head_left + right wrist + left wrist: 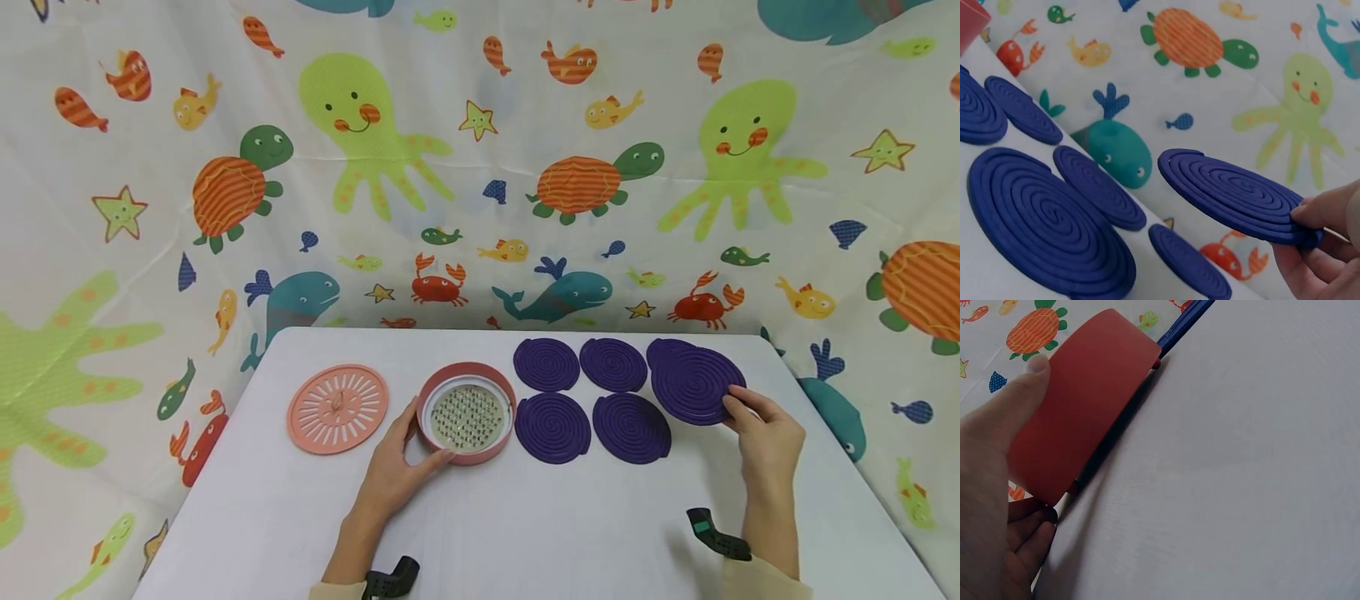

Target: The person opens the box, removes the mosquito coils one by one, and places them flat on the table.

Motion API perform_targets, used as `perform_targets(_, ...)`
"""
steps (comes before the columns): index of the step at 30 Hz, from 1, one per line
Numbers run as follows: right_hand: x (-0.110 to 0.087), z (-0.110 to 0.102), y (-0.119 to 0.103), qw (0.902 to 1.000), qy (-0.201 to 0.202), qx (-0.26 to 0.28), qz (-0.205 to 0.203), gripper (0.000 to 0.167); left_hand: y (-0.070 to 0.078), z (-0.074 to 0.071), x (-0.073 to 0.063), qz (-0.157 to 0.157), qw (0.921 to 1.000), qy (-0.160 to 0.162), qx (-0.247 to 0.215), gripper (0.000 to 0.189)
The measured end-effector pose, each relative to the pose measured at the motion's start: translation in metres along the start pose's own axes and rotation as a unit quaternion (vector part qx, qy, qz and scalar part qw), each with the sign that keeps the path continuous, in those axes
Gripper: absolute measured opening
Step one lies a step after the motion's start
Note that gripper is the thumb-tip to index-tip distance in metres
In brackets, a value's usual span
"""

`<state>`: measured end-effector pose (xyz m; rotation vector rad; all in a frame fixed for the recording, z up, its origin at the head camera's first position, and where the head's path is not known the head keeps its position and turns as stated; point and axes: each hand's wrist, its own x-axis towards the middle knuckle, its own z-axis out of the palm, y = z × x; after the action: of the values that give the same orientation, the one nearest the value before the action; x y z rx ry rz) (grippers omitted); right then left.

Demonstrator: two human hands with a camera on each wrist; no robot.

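Observation:
In the head view my left hand (393, 467) grips the left and near side of a round pink mosquito coil holder (429, 440), which has a white inner ring and a studded metal-looking middle. The left wrist view shows its plain side wall (1085, 406) between thumb and fingers. My right hand (768, 437) pinches the right edge of a dark purple mosquito coil (697, 385), held above the table and tilted in the right wrist view (1235, 194). Below and behind it, another coil (663, 348) is partly hidden.
Several more purple coils lie flat in two rows, including a back one (546, 364) and a front one (553, 428), right of the holder. A slotted pink lid (337, 437) lies at the left on the white table (555, 533). Behind hangs a sea-animal curtain (465, 183).

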<state>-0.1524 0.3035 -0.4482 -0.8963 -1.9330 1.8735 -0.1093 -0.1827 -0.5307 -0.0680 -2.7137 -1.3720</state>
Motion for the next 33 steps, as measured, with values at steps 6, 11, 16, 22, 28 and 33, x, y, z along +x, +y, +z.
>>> perform_targets(6,0.009,-0.010,0.009,0.9994,0.006,-0.001,0.033,0.020,0.000,0.001,0.001,0.001,1.0000,0.001,0.000,0.104)
perform_targets(11,0.014,-0.016,0.015,0.9986,0.010,0.000,0.051,0.020,0.000,0.000,0.000,0.002,1.0000,0.002,0.001,0.104)
perform_targets(16,0.020,-0.023,0.021,0.9982,0.012,-0.004,0.059,0.016,0.000,0.000,0.000,0.003,1.0000,0.001,0.000,0.104)
perform_targets(22,0.024,-0.031,0.029,0.9980,0.004,-0.018,0.060,0.018,0.000,0.000,0.001,0.003,1.0000,-0.001,0.002,0.104)
perform_targets(28,0.025,-0.038,0.031,0.9969,-0.007,-0.039,0.068,0.022,0.000,0.000,0.001,0.000,1.0000,-0.003,-0.001,0.104)
perform_targets(33,0.027,-0.043,0.035,0.9930,-0.021,-0.099,0.061,0.022,0.000,0.000,0.001,-0.002,1.0000,-0.001,0.000,0.104)
